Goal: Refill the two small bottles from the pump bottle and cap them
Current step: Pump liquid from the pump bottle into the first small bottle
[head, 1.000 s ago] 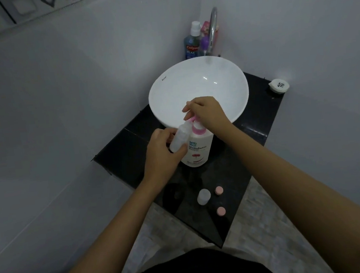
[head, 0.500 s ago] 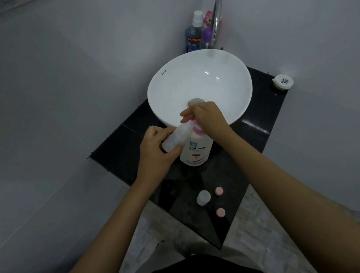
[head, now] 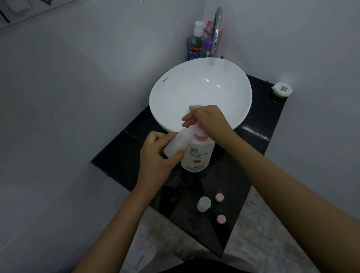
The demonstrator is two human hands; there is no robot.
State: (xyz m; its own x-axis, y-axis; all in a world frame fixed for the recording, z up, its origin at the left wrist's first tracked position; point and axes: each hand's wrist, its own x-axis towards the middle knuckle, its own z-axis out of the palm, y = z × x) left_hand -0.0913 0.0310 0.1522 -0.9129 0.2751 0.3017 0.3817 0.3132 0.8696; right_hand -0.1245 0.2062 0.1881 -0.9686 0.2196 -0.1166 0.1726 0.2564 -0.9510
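A white pump bottle with a pink collar stands on the black counter in front of the basin. My right hand lies flat on its pink pump head, which is mostly hidden under the palm. My left hand grips a small translucent bottle, tilted with its mouth up against the pump's spout. A second small bottle stands uncapped near the counter's front corner. Two pink caps lie beside it.
A white round basin sits behind the pump bottle, with a chrome tap over its far rim. A blue mouthwash bottle and other toiletries stand in the corner. A small white round container rests at the counter's right edge. Walls close in on both sides.
My left hand has tilted the small bottle further over to the left under the spout. My right hand has stayed on the pump head. The camera view shifted slightly.
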